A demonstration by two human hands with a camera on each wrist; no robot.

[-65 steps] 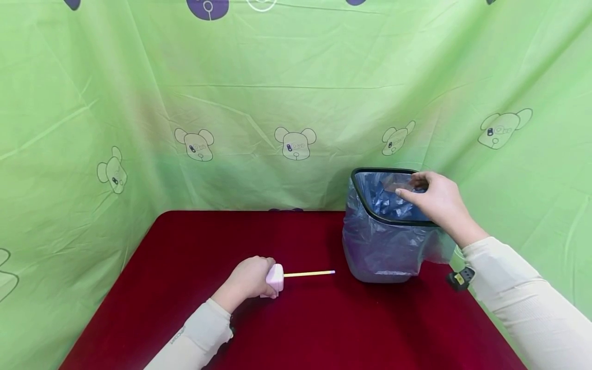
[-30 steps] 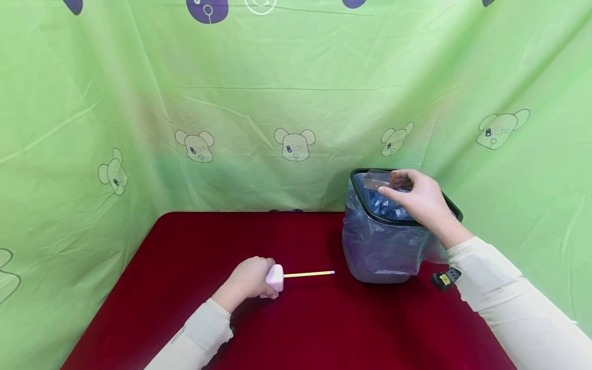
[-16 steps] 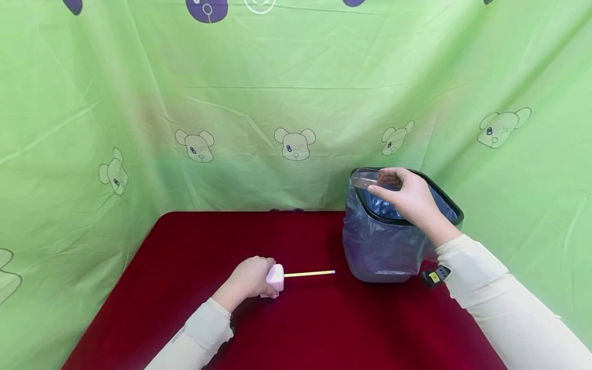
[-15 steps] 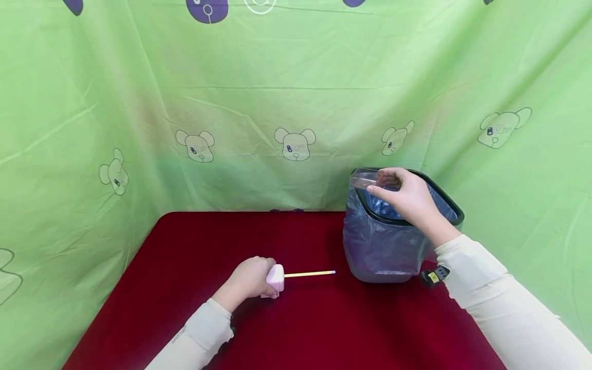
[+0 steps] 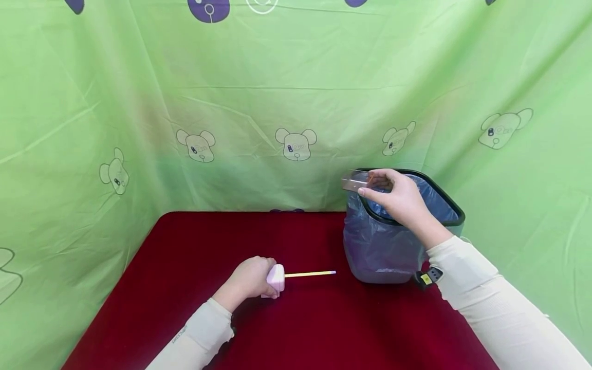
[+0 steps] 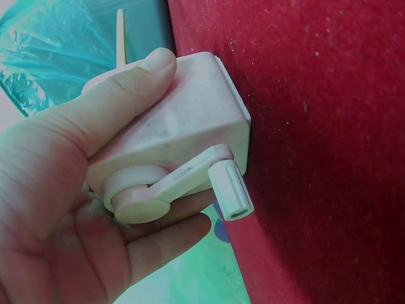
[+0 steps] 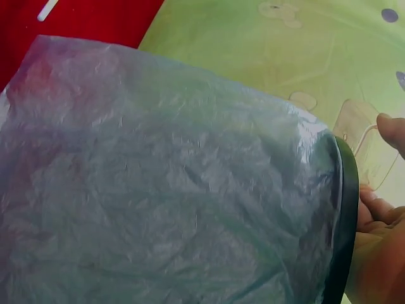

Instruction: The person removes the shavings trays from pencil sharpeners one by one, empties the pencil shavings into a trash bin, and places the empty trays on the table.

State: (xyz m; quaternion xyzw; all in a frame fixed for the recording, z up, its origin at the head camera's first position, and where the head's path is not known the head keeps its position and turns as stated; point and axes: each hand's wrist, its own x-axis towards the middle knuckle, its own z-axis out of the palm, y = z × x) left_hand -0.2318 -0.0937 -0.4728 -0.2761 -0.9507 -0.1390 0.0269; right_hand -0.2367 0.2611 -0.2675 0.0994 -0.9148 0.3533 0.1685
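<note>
My left hand grips a pale pink pencil sharpener resting on the table. A yellow pencil sticks out of its far end, pointing right. In the left wrist view the thumb lies over the sharpener's body, and its crank handle faces the camera. Above the left rim of the lined trash bin, my right hand pinches a small clear plastic drawer between thumb and fingers. The drawer's left end reaches past the rim. Whatever lies inside the drawer is too faint to tell.
The bin has a black rim and a translucent bluish bag folded over its outside. It stands at the back right of the dark red table. A green printed curtain surrounds the table's back and sides.
My right hand has moved left across the bin's opening with the clear drawer, from inside the right part to above the left rim. The left hand, sharpener and pencil have stayed put.
</note>
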